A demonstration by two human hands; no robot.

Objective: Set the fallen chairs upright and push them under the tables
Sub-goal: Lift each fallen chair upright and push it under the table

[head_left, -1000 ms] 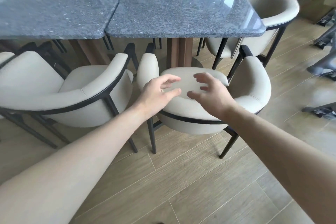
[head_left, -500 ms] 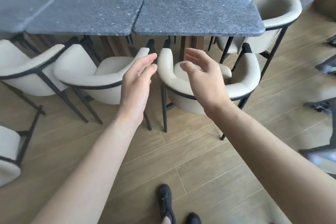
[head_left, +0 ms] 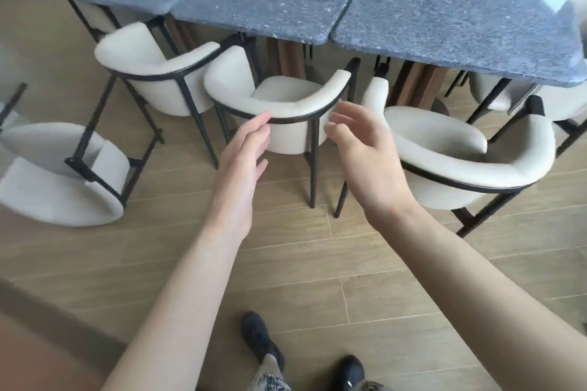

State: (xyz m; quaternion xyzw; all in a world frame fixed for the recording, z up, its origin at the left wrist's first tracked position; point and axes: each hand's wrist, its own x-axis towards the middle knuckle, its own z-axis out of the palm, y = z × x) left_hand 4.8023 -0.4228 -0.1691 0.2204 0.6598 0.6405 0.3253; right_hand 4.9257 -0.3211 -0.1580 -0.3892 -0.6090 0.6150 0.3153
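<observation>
A cream armchair with a black frame lies fallen (head_left: 63, 174) on the floor at the left, its legs pointing up and to the right. Three like chairs stand upright along the grey stone tables (head_left: 413, 3): a left one (head_left: 158, 73), a middle one (head_left: 286, 105) and a right one (head_left: 470, 168). My left hand (head_left: 244, 155) hovers open in front of the middle chair's back, holding nothing. My right hand (head_left: 365, 152) is open with loosely bent fingers, between the middle and right chairs, touching neither.
More cream chairs (head_left: 565, 105) stand at the tables' far side and right end. The wood-plank floor (head_left: 301, 263) spreads in front of the chairs. My feet in dark shoes (head_left: 260, 340) are at the bottom of the view.
The view has swung left and back, bringing a fallen chair into sight at the left. Both hands have shifted left from the right chair to the middle one, still holding nothing.
</observation>
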